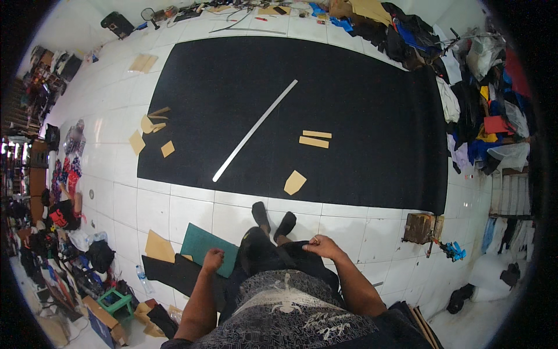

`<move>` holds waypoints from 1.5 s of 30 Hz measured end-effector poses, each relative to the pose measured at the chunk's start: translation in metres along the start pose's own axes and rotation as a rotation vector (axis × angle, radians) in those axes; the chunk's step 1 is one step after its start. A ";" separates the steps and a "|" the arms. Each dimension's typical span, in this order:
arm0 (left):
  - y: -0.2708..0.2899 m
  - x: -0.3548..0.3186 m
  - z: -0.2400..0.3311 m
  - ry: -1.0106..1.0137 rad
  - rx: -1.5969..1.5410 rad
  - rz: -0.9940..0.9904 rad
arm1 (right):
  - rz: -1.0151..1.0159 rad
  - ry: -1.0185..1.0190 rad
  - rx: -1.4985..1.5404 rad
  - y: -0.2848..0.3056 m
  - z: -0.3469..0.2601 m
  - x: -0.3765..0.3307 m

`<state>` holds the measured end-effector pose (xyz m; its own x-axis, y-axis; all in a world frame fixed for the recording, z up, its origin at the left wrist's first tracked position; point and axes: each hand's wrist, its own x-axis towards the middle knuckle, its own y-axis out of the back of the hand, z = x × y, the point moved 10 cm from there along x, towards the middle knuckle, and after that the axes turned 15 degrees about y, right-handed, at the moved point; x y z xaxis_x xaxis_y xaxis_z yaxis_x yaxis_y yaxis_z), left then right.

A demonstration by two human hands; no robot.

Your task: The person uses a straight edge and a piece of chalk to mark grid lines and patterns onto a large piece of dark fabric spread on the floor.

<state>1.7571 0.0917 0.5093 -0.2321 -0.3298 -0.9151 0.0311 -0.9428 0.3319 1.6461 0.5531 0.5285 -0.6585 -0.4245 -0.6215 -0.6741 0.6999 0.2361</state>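
Observation:
I stand at the near edge of a large black fabric sheet [360, 99] spread over the floor. My left hand [214, 260] is curled closed above a green cutting mat [200, 247], with nothing showing in it. At my thigh, my right hand [321, 246] pinches the cloth of my black trousers [299, 249]. A long metal ruler [256, 130] lies slantwise on the sheet. To its right are two tan cardboard strips [314, 142] and a five-sided tan cardboard piece [295, 182]. Several more cardboard pieces [167, 149] lie around the sheet's left edge.
The sheet's right side ends in a black roll [430, 139], beside heaped clothes and bags [482, 116]. Near its lower right corner stands a brown block [419, 228]. Clutter lines the left side, with a green stool [115, 301] and a water bottle [144, 279] there.

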 end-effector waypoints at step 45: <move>-0.308 0.218 0.263 -0.297 0.889 -0.094 | 0.329 0.177 -0.729 0.239 0.274 0.539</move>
<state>1.4411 0.3234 0.2676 -0.4380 -0.1129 -0.8919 -0.7256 -0.5413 0.4249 1.2218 0.6493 0.0458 -0.8624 -0.3897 -0.3231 -0.4453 0.2807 0.8502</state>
